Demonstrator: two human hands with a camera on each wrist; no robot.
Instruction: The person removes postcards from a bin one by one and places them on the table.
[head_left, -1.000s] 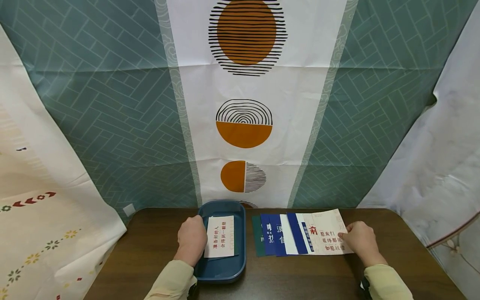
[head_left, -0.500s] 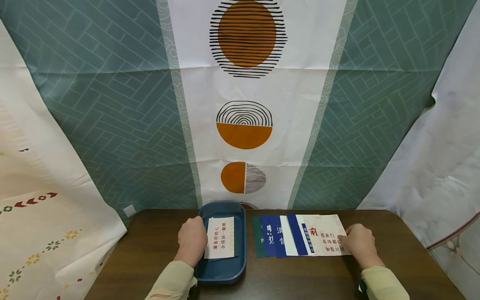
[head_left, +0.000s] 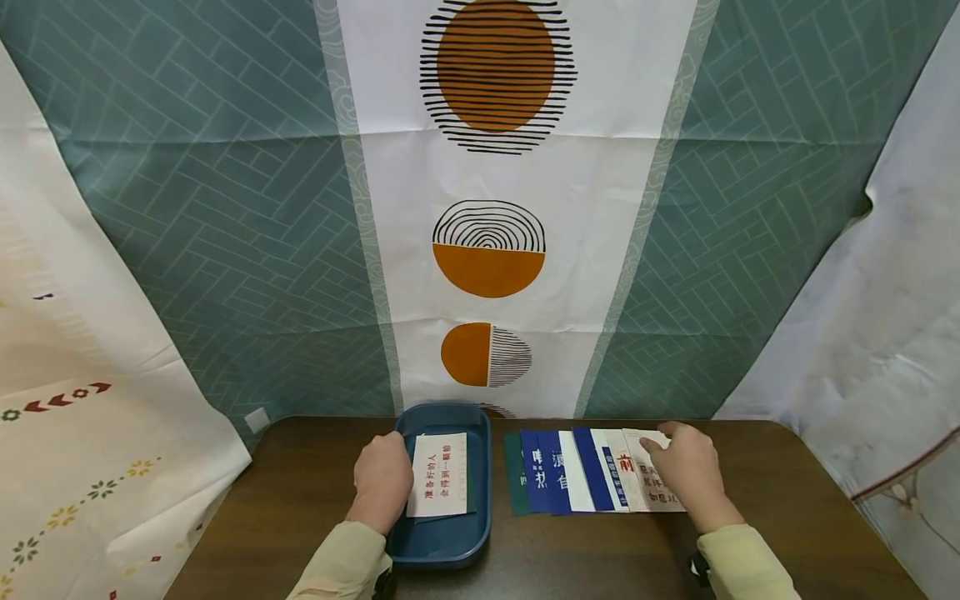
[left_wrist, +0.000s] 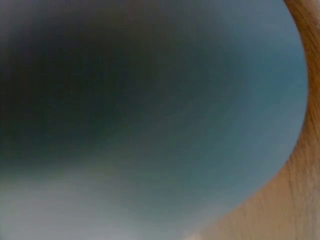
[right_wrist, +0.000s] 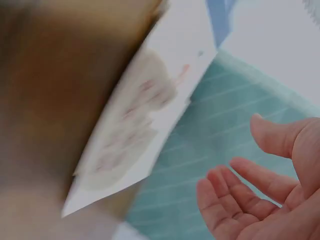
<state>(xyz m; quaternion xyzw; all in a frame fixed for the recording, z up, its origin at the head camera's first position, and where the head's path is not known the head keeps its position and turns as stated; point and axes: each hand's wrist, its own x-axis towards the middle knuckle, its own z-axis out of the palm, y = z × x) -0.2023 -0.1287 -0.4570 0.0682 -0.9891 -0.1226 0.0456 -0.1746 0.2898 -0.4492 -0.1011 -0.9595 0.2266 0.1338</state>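
Observation:
My left hand (head_left: 383, 479) grips the left rim of a blue tray (head_left: 438, 546). A white card with red writing (head_left: 441, 475) lies inside it over a darker card edge. In the left wrist view a blurred blue-green surface, apparently the tray's wall (left_wrist: 240, 140), fills most of the picture and hides the fingers. Right of the tray, several cards overlap in a row, among them a green card (head_left: 516, 475), a blue card (head_left: 558, 475) and a white card with red print (head_left: 654, 492) at the right end. Over that last card hovers my right hand (head_left: 688, 471), fingers loosely spread and holding nothing.
The brown table (head_left: 585, 558) meets a green and white patterned cloth (head_left: 637, 358) at its back edge. Pale cloths hang at the left and the right.
The white card at the right end, earlier raised at its far edge by my right hand, now lies flat. That hand has let go and moved left over it. My left hand stays put.

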